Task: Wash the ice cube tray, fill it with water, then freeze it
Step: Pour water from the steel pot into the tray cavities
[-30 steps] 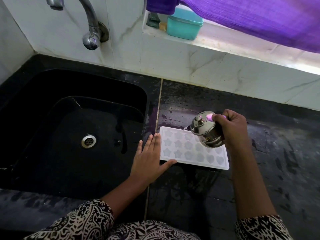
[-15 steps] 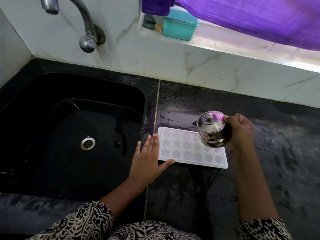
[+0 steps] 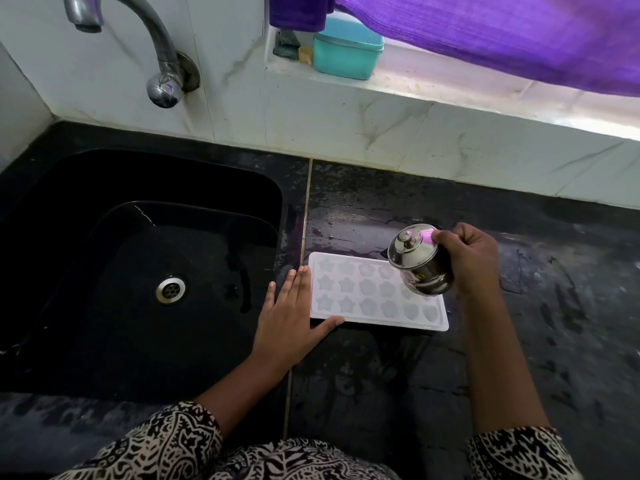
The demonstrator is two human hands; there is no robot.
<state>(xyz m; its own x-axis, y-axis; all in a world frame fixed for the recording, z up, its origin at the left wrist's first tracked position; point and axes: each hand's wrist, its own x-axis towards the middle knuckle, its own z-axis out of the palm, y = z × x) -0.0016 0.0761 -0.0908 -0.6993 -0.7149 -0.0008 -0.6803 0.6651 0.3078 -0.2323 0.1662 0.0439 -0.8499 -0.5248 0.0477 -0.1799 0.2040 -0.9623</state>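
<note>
Lidded steel jug (image 3: pixel 420 263) held over the ice cube tray (image 3: pixel 363 296)
The tray lies flat on the black counter (image 3: pixel 519 341), just right of the sink (image 3: pixel 138 271). The left hand (image 3: pixel 291 317), fingers straight, touches its left edge; the right hand (image 3: pixel 471 261) grips the tilted jug.

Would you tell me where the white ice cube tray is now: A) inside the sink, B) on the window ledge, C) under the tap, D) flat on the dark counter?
D: the ice cube tray lies flat on the counter right of the sink, the left hand resting at its corner, the right hand holding a steel pot above it.
</note>
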